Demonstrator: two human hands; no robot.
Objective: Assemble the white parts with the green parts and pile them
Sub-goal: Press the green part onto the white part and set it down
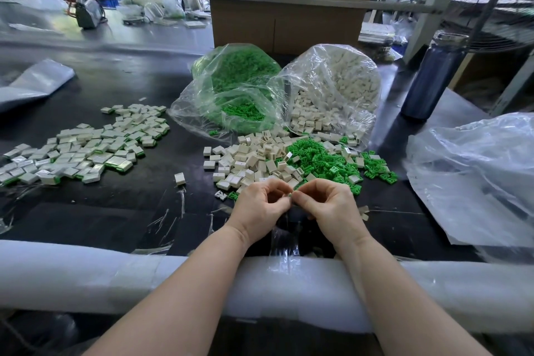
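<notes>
Hands: your left hand (261, 205) and right hand (328, 202) meet fingertip to fingertip just above the near edge of the bench (115, 211), each with fingers curled in a pinch. What they pinch is almost wholly hidden; only a sliver of white shows at the join, so whether a green part is already in cannot be told.

Loose stock: white parts (245, 159) and green parts (323, 159) lie heaped together just beyond your hands, spilled from two open clear bags, the green bag (231, 89) and the white bag (332, 87), at the bench's far middle.

Finished pile: assembled pieces (86, 144), white with a green edge, are spread toward the left edge.

Handling, as judged: small, light, rigid moulded plastic with smooth faces, likely slippery. Take each by its flat sides between thumb and forefinger and press squarely; a skewed push may jam or flick it away.

Surface: dark, glossy, with strips of clear tape and a white foam roll (86, 274) padding the near edge.

Room: a dark bottle (433, 78) at the far right, crumpled plastic sheeting (476, 176) at the right edge, cardboard boxes (289, 17) behind.
</notes>
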